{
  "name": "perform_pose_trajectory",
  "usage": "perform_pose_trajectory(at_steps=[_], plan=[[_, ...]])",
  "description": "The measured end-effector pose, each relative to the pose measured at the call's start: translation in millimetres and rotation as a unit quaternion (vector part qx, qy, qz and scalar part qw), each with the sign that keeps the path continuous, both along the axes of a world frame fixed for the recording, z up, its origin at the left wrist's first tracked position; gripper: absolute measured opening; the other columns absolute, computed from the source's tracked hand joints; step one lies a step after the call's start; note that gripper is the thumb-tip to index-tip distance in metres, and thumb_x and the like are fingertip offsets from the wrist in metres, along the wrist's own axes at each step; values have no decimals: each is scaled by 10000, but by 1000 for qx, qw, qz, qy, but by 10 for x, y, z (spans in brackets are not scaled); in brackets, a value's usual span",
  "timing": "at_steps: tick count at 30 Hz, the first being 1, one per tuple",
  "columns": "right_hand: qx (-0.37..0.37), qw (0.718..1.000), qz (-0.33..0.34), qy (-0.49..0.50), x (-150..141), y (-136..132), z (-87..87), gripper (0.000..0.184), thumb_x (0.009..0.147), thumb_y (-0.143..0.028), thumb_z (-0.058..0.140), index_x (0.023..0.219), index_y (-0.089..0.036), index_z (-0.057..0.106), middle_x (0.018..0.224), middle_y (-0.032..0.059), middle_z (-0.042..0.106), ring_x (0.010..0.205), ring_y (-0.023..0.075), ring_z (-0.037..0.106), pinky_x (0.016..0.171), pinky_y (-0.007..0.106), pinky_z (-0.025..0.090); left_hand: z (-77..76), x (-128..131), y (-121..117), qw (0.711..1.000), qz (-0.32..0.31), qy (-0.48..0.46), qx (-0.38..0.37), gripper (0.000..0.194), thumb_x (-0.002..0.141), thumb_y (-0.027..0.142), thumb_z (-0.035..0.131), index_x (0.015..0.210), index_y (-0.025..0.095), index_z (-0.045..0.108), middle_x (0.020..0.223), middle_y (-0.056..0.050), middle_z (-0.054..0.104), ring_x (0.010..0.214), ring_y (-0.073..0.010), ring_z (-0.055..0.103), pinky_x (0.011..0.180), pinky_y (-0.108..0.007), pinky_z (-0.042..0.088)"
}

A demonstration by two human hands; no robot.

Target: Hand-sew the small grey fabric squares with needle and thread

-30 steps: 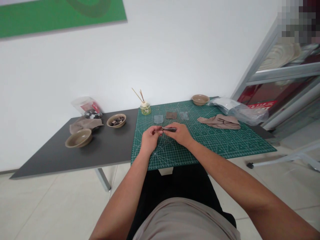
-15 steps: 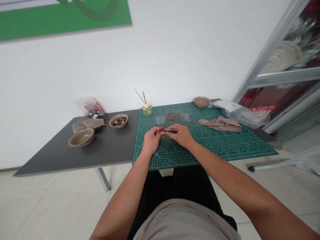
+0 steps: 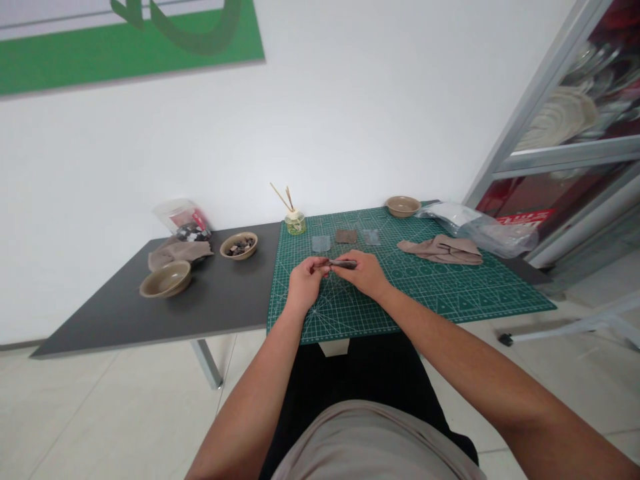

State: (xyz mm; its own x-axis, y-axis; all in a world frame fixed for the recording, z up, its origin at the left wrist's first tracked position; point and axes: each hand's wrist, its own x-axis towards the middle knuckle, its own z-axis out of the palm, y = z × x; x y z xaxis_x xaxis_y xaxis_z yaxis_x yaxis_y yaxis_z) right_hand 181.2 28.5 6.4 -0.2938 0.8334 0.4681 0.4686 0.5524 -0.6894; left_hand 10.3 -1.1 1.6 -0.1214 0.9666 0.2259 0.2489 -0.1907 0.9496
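Over the green cutting mat (image 3: pixel 430 293) my two hands meet fingertip to fingertip. My right hand (image 3: pixel 367 275) is closed around a thin dark grey piece (image 3: pixel 345 264) whose kind I cannot tell; its narrow end points at my left fingers. My left hand (image 3: pixel 306 283) is closed in a pinch at that end, and whatever sits between its fingertips is too small to name. Just beyond the hands lie a brown square pad (image 3: pixel 346 237), a pale bluish square (image 3: pixel 321 244) and a small clear packet (image 3: pixel 371 237).
A bowl of small dark and light pieces (image 3: pixel 239 247), another bowl (image 3: pixel 166 279), a cloth (image 3: pixel 180 252) and a tipped clear tub (image 3: pixel 184 219) are on the left. A reed diffuser (image 3: pixel 295 221) stands behind. On the right are a bowl (image 3: pixel 403 206), brown cloth (image 3: pixel 443 250) and plastic bag (image 3: pixel 480 227).
The camera view has shifted slightly, so everything sits a little lower in the picture. Both hands keep nearly the same pose and hold.
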Motion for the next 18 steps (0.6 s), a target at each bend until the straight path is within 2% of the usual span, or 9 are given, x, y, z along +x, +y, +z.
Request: perform_pose_trajectory(at_steps=[6, 13, 18], plan=[[15, 1000, 23, -16, -9, 12, -19, 143, 838, -340, 694, 920, -253, 770, 817, 25, 716, 761, 169, 637, 721, 298, 460, 15, 3, -2, 1000, 7, -8, -13, 167, 745, 157, 641, 898, 169, 707, 758, -17, 711, 662, -151, 642, 690, -290, 510], [6, 1000, -2, -14, -5, 0, 9, 119, 812, -336, 722, 855, -238, 774, 775, 23, 700, 741, 172, 630, 702, 297, 443, 31, 17, -7, 1000, 13, 7, -6, 162, 750, 151, 639, 895, 171, 708, 760, -17, 715, 667, -151, 643, 686, -285, 505], [4, 999, 30, -20, -6, -6, 23, 142, 846, -318, 688, 939, -252, 774, 817, 24, 720, 759, 168, 633, 726, 298, 453, 66, 30, -22, 1000, 17, -4, -15, 141, 735, 142, 653, 866, 168, 697, 736, -10, 707, 651, -145, 640, 668, -275, 511]])
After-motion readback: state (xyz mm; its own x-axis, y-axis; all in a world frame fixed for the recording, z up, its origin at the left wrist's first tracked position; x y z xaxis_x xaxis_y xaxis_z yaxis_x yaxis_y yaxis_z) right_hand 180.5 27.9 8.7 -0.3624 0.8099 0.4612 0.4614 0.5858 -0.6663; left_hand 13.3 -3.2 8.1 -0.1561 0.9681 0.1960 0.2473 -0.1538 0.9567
